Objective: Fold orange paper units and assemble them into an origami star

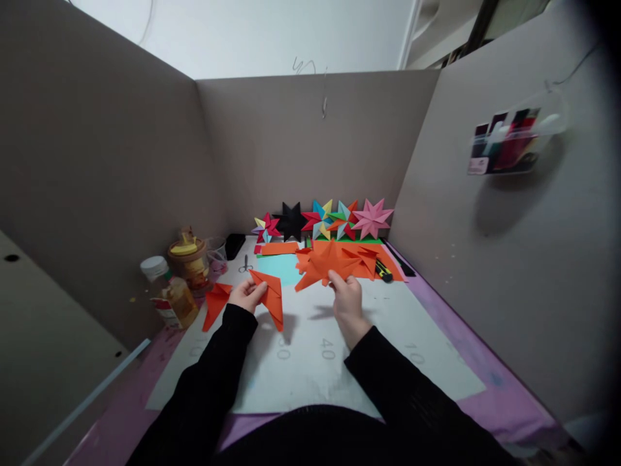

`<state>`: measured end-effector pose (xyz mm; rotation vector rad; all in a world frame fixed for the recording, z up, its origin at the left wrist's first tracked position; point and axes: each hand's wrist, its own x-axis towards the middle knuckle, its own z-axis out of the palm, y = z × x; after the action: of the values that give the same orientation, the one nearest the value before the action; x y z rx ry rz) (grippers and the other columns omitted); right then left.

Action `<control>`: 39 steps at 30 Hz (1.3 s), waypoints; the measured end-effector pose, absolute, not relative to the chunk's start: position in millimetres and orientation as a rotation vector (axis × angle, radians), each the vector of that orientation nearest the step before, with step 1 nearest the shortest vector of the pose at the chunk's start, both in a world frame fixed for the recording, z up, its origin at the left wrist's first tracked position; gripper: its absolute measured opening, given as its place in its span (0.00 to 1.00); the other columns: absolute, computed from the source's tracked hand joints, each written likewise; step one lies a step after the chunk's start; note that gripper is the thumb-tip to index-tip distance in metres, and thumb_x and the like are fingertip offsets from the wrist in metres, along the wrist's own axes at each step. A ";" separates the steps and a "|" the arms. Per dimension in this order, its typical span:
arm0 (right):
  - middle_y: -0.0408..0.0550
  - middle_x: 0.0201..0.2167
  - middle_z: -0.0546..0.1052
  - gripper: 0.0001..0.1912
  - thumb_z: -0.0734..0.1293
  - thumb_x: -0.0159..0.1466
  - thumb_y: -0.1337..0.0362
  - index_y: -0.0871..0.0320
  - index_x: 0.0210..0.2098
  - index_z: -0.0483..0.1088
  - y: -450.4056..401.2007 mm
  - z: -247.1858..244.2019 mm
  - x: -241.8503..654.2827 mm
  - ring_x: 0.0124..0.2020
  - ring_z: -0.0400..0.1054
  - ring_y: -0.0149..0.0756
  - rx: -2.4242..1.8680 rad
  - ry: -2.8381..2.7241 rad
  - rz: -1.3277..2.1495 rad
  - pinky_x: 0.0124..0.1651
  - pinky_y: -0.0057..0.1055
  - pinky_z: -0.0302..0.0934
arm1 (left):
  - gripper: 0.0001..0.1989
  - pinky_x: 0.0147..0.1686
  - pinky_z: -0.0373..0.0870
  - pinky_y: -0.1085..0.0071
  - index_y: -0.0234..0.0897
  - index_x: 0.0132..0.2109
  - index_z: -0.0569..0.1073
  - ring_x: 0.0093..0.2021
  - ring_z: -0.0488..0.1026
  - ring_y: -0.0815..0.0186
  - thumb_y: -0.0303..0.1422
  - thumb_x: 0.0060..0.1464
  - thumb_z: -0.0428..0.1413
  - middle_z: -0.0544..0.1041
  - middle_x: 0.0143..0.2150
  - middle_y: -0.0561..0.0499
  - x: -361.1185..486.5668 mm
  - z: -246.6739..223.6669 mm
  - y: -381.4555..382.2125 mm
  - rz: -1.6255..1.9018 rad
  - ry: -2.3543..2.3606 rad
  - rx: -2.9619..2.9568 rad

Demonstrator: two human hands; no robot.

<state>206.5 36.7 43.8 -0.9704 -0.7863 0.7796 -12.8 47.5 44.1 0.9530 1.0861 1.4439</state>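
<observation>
Between the thumb and fingers of my left hand point(249, 296) is a folded orange paper piece point(272, 299), held above the white board point(305, 382). My right hand point(347, 298) pinches an orange paper star point(330, 264) by its lower edge; several of its points spread out to the sides. The two pieces are apart. Another folded orange piece point(216, 304) is just left of my left hand, partly behind it. Orange folded pieces point(366, 259) lie behind the star on orange sheets point(395, 268).
Finished paper stars, among them a black star point(292, 221) and a pink star point(373, 219), lean along the back wall. Scissors point(245, 264) and a cutter knife point(384, 272) lie on the board. A bottle point(169, 294) and a jar point(188, 255) stand at left. Walls enclose three sides.
</observation>
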 end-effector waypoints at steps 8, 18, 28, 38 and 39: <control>0.50 0.32 0.76 0.12 0.68 0.52 0.59 0.61 0.31 0.71 25.5 48.7 191.7 0.34 0.70 0.41 -1.066 -1.164 0.843 0.36 0.33 0.63 | 0.24 0.34 0.71 0.69 0.32 0.35 0.72 0.29 0.75 0.65 0.39 0.30 0.67 0.78 0.29 0.50 -0.6 46.7 40.3 1.494 0.987 1.049; 0.50 0.33 0.78 0.13 0.68 0.52 0.58 0.62 0.33 0.72 22.2 48.0 186.9 0.35 0.70 0.42 -1.068 -1.109 0.942 0.36 0.33 0.64 | 0.22 0.33 0.70 0.69 0.32 0.34 0.71 0.29 0.74 0.65 0.39 0.30 0.67 0.77 0.28 0.50 1.2 46.0 39.6 1.513 0.989 1.063; 0.49 0.31 0.78 0.11 0.68 0.52 0.59 0.61 0.31 0.72 15.8 55.8 183.0 0.34 0.70 0.42 -1.067 -1.182 0.896 0.35 0.33 0.63 | 0.23 0.33 0.70 0.69 0.32 0.34 0.71 0.29 0.74 0.65 0.39 0.30 0.67 0.78 0.29 0.49 1.7 44.8 40.2 1.501 0.985 1.081; 0.52 0.37 0.78 0.14 0.68 0.53 0.60 0.62 0.37 0.73 16.5 45.9 177.5 0.39 0.71 0.44 -0.973 -1.248 1.033 0.41 0.36 0.64 | 0.22 0.22 0.65 0.74 0.33 0.35 0.71 0.23 0.72 0.67 0.39 0.32 0.66 0.77 0.26 0.50 10.4 45.2 31.4 1.510 1.093 1.175; 0.52 0.37 0.78 0.14 0.68 0.53 0.60 0.62 0.36 0.73 16.6 45.3 177.4 0.39 0.71 0.45 -0.969 -1.250 1.044 0.41 0.37 0.64 | 0.22 0.22 0.65 0.74 0.33 0.35 0.71 0.24 0.72 0.67 0.39 0.32 0.66 0.77 0.26 0.50 10.8 46.0 30.6 1.511 1.093 1.178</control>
<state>177.4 16.6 45.3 -0.9686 -1.2498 1.0437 10.8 30.6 46.0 1.1778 1.0933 1.5114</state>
